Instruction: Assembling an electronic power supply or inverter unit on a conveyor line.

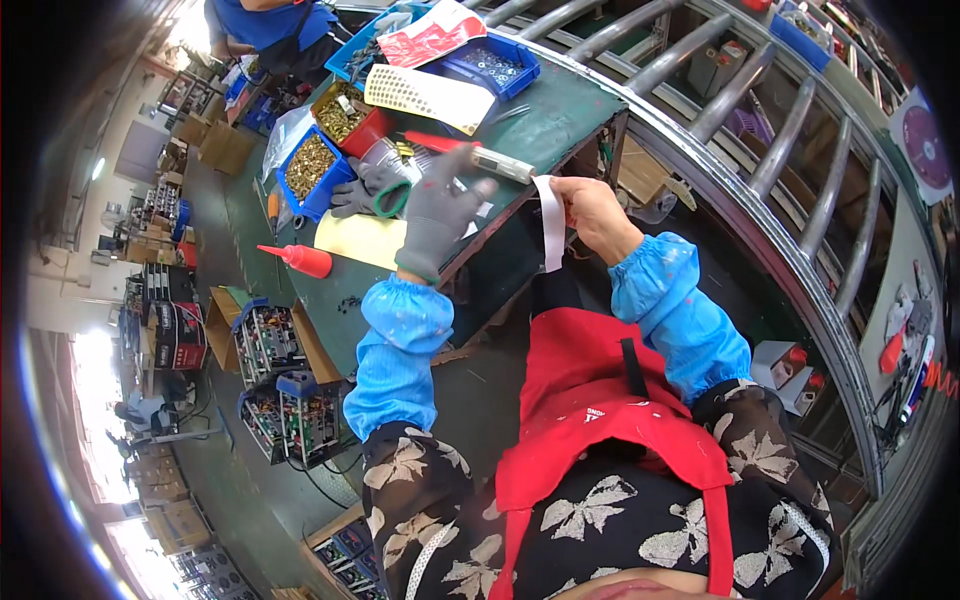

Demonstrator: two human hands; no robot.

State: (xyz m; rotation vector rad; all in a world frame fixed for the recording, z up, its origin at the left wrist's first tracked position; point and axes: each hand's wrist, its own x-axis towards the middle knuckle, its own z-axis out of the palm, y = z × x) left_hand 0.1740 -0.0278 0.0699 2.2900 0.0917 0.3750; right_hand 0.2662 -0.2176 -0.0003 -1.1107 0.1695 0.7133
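Observation:
My left hand [436, 222], in a grey work glove, is over the green table with its thumb apart from the fingers. Its fingertips overlap a red tool with a silver end [505, 165]; no grip on it shows. My bare right hand [598, 215] pinches a white strip [552, 225] at its upper part, just off the table's edge. The strip hangs down, its top beside the tool's silver end. Beside the left hand lie a loose grey glove [362, 193] with a green cuff and a yellow sheet [358, 238].
A blue bin [306, 176] and a red bin [372, 130] hold brass-coloured small parts. A dotted sheet [430, 97] rests near another blue bin [515, 70]. A red squeeze bottle [305, 261] lies at the table's left. A roller conveyor [785, 150] curves along the right. Another person [270, 35] stands at the far left.

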